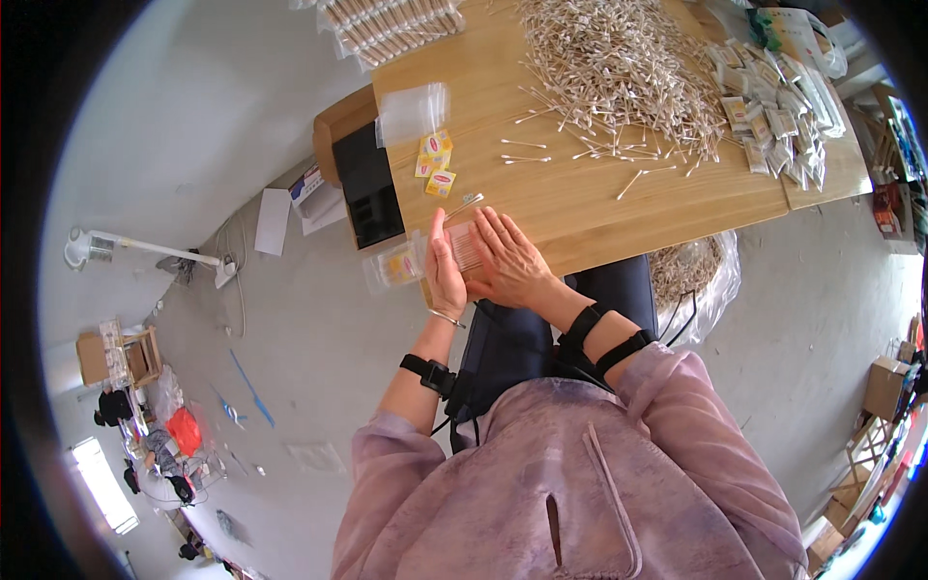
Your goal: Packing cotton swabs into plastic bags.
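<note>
At the table's near left corner, a row of cotton swabs (464,247) lies between my two hands. My left hand (446,274) stands on edge along its left side, thumb and fingers straight and close together. From the right, my right hand (508,259) presses against the row with its fingers stretched. The lower ends of the swabs are partly hidden by the hands. Left of my left hand is a clear plastic bag (382,274) with a yellow card in it. Just beyond the fingertips lie a few loose swabs (465,206).
A large heap of cotton swabs (628,68) covers the table's far middle. Filled small packets (781,121) pile up at right. Yellow cards (437,164) and empty clear bags (413,114) lie at left. A dark-lined open carton (367,184) stands beside the table; a swab-filled sack (688,275) sits below.
</note>
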The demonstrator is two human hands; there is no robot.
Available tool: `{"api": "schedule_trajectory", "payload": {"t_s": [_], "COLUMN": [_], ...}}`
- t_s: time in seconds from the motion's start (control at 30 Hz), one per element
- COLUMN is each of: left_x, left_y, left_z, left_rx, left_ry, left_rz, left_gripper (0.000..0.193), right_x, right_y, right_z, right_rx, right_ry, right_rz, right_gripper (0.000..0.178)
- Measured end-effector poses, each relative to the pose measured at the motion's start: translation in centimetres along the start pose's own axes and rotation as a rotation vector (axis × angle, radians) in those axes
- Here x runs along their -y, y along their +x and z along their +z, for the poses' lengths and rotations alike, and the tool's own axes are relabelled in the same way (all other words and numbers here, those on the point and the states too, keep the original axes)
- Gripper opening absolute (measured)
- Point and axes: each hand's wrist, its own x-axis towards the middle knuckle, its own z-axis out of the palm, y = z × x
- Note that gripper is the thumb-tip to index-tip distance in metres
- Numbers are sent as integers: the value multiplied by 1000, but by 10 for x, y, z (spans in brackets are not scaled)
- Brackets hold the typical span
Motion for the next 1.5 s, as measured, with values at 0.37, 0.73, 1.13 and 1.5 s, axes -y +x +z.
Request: {"api": "schedule_trajectory", "payload": {"t_s": [0.37,0.73,1.13,1.5], "left_x": [7,3,6,-14], "left_y": [11,3,-4,1], "left_z": [-9,-17,-18,-11], "left_rx": [44,-2,-171,-250], "left_ry": [-70,40,177,-462], "left_rz": [14,41,35,-218], "left_gripper": [78,52,41,68], "right_x": [15,18,13,15], "right_y": [9,16,16,31], "right_z": [16,12,6,32], "right_rx": [-46,13,-35,-427], "right_ry": [-74,-35,313,918], "right_rz": [119,131,183,198], "right_gripper": [73,76,70,62]}}
